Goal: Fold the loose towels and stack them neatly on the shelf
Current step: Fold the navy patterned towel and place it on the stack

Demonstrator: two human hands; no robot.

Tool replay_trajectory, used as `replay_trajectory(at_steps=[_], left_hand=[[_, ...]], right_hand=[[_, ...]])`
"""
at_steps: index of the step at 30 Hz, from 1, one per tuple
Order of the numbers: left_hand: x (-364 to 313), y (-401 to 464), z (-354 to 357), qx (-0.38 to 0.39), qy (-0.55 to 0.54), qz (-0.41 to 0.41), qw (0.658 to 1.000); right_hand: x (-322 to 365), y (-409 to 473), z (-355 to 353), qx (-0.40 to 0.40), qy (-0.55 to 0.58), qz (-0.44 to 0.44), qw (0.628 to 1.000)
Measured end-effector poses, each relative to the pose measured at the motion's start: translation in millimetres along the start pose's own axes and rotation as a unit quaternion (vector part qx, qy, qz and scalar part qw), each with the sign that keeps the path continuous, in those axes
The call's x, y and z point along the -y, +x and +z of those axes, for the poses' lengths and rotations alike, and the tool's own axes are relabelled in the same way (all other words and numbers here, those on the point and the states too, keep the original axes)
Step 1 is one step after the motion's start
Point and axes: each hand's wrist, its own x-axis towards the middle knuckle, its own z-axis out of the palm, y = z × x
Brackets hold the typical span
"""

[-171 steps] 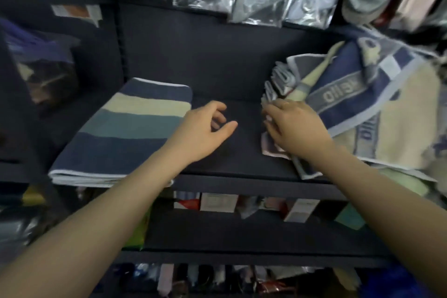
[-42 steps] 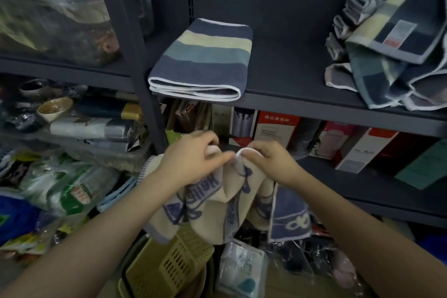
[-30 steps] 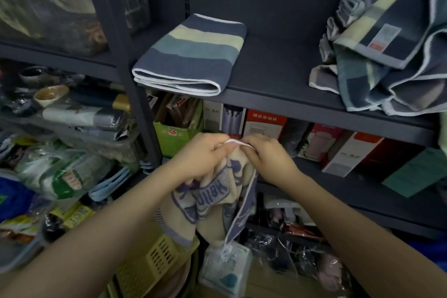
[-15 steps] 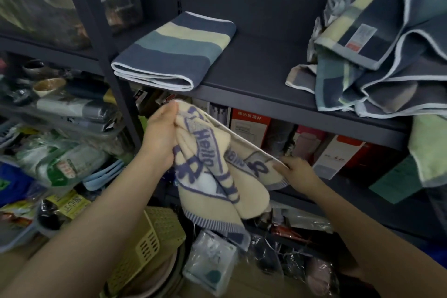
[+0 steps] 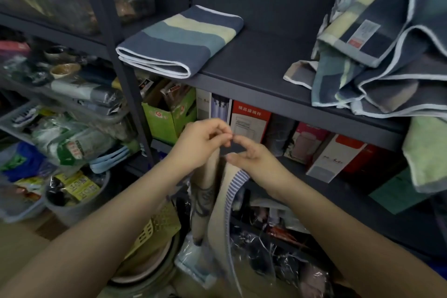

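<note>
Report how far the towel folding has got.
Done: one striped towel lies folded on the shelf. In hand: left hand and right hand pinch a cream towel hanging below them, not yet folded flat. Left: the loose pile on the shelf's right.

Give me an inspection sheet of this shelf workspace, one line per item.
Surface: dark shelf, partly bare.
Job's things: folded striped towel lies flat at left; loose towel pile at right; cream towel hangs below the hands.
Clutter: boxes on the lower shelf; yellow basket below.
Hands: left hand and right hand both hold the cream towel's top.
Cables: nothing seen.
Surroundings: bagged goods on the left rack.
</note>
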Motion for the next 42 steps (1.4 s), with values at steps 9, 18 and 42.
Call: replay_trajectory(at_steps=[9,18,42], left_hand=[[-16,-7,0,0.028,0.134,0.159,0.978],[23,-9,-13,0.040,-0.007,-0.080,0.996],[-22,-11,27,-0.091,-0.364,-0.184,0.908]], right_hand=[[6,-10,-4,-0.013,0.055,-0.023,0.998],[-6,-17,-31,-0.154,0.181,0.027,0.971],[10,-17,-14,-0.162,-0.067,-0.130,0.976]])
